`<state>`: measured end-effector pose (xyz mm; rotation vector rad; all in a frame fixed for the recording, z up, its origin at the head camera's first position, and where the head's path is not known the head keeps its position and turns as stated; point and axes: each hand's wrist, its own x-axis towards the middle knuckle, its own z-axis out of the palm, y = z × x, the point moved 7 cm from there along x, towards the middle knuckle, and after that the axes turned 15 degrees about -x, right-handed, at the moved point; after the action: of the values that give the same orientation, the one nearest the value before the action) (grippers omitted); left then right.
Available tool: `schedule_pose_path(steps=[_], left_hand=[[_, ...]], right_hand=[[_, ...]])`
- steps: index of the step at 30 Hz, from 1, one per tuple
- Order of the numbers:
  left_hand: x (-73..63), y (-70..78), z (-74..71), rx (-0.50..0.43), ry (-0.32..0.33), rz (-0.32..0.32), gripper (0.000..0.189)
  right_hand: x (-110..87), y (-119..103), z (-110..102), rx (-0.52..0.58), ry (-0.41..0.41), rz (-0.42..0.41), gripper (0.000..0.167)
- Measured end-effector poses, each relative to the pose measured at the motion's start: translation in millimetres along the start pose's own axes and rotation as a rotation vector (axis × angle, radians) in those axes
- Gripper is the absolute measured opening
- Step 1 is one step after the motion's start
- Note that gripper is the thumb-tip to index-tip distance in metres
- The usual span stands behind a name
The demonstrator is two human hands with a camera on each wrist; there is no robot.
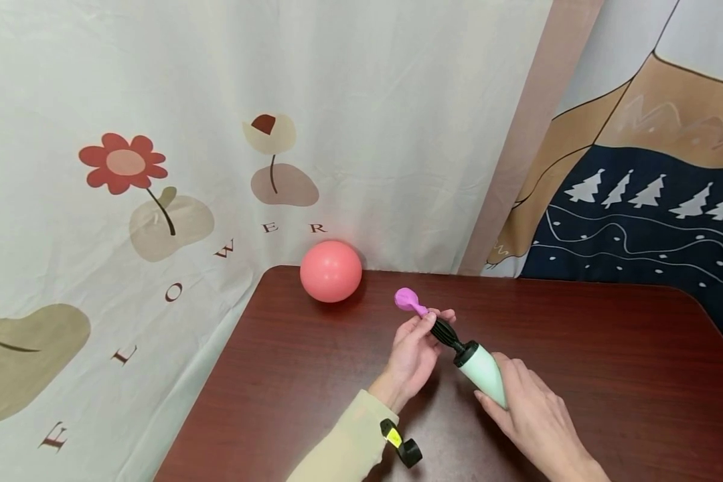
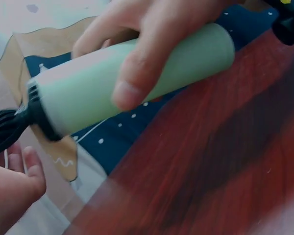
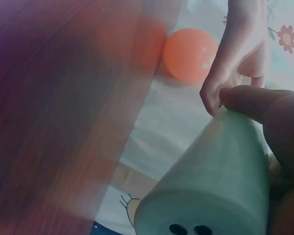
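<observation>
My left hand [image 1: 410,358] pinches the neck of a limp purple balloon [image 1: 406,299] at the ribbed black nozzle of a balloon pump [image 1: 484,376]. The balloon's rounded end points up and to the left. Around the pump's mint-green barrel, my right hand [image 1: 533,412] is wrapped, thumb along the near side. The pump slants over the table, nozzle toward the left hand. Its flat end, with two dark holes, shows in the right wrist view. In the left wrist view the purple balloon is out of frame.
A round, inflated coral-pink balloon [image 1: 331,271] rests at the table's back left, against a pale curtain [image 1: 397,134] printed with flowers and letters. The dark red-brown table [image 1: 614,361] has rounded back corners. A patterned blue and tan cloth [image 1: 638,227] hangs behind on the right.
</observation>
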<state>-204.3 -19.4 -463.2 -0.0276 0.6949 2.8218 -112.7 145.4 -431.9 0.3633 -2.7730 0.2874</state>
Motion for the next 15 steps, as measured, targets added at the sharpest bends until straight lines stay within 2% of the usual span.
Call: schedule_pose_path(steps=[4, 7, 9, 15], left_hand=[[0.1, 2.2, 1.8, 0.017, -0.038, -0.048, 0.02], [0.0, 3.1, 1.9, -0.009, -0.043, -0.074, 0.03], [-0.1, 4.9, 1.2, -0.034, -0.034, -0.064, 0.034], [0.3, 10.7, -2.2, -0.067, 0.01, 0.02, 0.018]], right_hand=[[0.7, 1, -1, -0.019, -0.012, 0.009, 0.066], [1.3, 2, -2, -0.015, -0.004, 0.017, 0.066], [1.5, 2, -3, -0.012, 0.001, 0.022, 0.066], [1.8, 1, -4, -0.022, -0.027, 0.034, 0.068]])
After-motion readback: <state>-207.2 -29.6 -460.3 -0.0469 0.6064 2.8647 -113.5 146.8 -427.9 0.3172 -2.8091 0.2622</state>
